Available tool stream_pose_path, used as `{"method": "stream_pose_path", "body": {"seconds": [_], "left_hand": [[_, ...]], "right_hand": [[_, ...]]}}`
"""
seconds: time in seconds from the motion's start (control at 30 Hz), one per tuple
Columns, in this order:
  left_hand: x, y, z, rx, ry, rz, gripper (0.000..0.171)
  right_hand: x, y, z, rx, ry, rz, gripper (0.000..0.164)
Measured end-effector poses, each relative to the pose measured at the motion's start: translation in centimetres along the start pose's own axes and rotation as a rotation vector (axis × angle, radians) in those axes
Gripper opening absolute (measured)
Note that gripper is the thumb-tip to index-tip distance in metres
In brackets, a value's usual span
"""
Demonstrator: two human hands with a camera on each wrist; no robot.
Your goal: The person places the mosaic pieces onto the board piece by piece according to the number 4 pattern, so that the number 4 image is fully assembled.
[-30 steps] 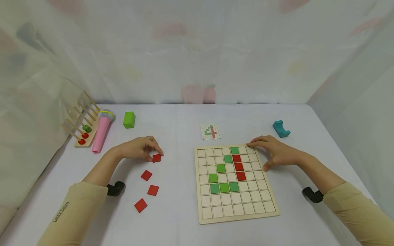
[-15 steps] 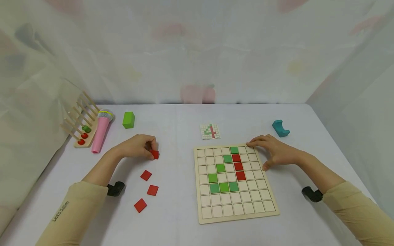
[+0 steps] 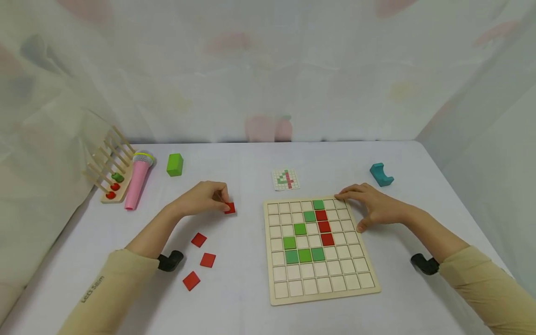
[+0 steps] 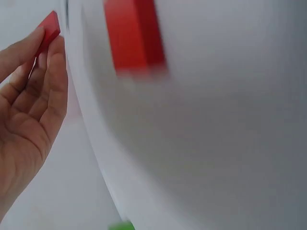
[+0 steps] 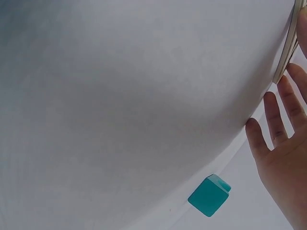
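My left hand (image 3: 205, 200) pinches a red square tile (image 3: 231, 209) between thumb and fingers, just above the table, left of the board. In the left wrist view the same tile (image 4: 49, 31) sticks up from the fingertips. The wooden grid board (image 3: 326, 295) holds several green tiles in a slanting line and a row, plus a column of three red tiles (image 3: 324, 227). At its upper right corner rests my right hand (image 3: 378, 207), thumb at the side edge and fingertips at the corner. In the right wrist view its fingers (image 5: 273, 117) look extended.
Three loose red tiles (image 3: 207, 260) lie left of the board. Behind it is a small pattern card (image 3: 286, 179). A green block (image 3: 175, 164), a pink toy microphone (image 3: 138, 180) and a pegged wooden stand (image 3: 121, 186) are at back left. A teal arch block (image 3: 381, 175) sits back right.
My left hand took up the farthest loose red tile, drew it slightly back, then moved it right toward the board. My right hand and the board have stayed put.
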State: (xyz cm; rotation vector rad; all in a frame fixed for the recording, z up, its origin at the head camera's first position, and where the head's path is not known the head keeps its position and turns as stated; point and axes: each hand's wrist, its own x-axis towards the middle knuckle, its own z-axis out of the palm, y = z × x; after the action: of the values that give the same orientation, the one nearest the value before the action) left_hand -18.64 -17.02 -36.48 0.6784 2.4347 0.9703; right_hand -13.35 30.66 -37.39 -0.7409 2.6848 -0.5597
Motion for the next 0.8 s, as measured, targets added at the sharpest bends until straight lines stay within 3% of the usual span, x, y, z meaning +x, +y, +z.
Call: {"method": "stream_pose_path", "body": {"seconds": [0.2, 0.5, 0.67, 0.8], "left_hand": [[1.3, 3.1, 2.2, -0.062, -0.002, 0.030, 0.011], [3.3, 6.4, 5.6, -0.144, 0.030, 0.087, 0.018], [3.9, 8.6, 6.9, -0.157, 0.002, 0.145, 0.026], [4.5, 10.5, 8.4, -0.186, -0.014, 0.168, 0.022]], "right_hand": [[0.0, 0.0, 0.0, 0.005, 0.001, -0.005, 0.093], [0.0, 0.0, -0.1, 0.010, -0.005, -0.002, 0.093], [0.0, 0.0, -0.1, 0.012, -0.003, -0.009, 0.093], [0.0, 0.1, -0.2, 0.011, -0.004, -0.015, 0.092]]}}
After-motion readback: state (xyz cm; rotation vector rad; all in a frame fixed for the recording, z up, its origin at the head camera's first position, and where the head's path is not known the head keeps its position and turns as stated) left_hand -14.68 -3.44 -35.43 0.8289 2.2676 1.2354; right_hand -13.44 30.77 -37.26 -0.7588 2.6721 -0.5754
